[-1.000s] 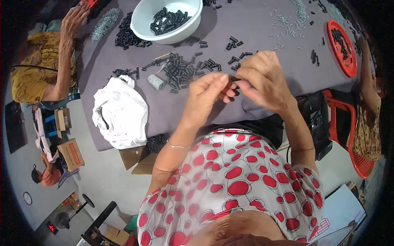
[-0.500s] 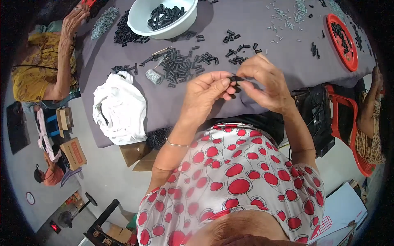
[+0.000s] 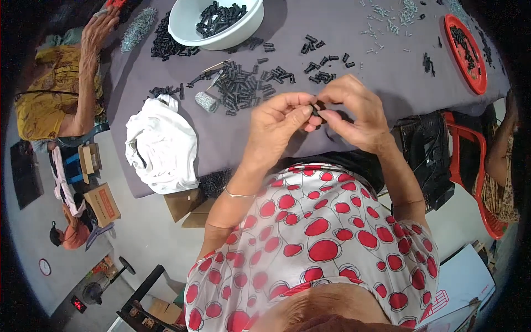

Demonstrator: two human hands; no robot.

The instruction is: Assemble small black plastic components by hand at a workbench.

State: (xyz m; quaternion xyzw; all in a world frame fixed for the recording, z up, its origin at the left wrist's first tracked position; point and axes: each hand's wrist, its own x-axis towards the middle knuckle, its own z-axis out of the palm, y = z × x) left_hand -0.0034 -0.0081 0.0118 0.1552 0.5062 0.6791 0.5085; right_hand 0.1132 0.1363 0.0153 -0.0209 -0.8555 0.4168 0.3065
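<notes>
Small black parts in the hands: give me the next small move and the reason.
I'd suggest gently adjusting the small black parts with the right hand while the left hand steadies them: the left thumb and fingers pinch them, and the right thumb and forefinger are right at them, though exact contact is hard to see.

Pale grey-white, short-sleeved blouse printed with red ovals, and a thin silver-coloured bracelet
Fine black loops outline the ovals, and slim dark curving lines link them; the short sleeves carry the same print, the bracelet circles the left forearm above the bare left hand, and black fabric shows at the lap just past the hem
</notes>
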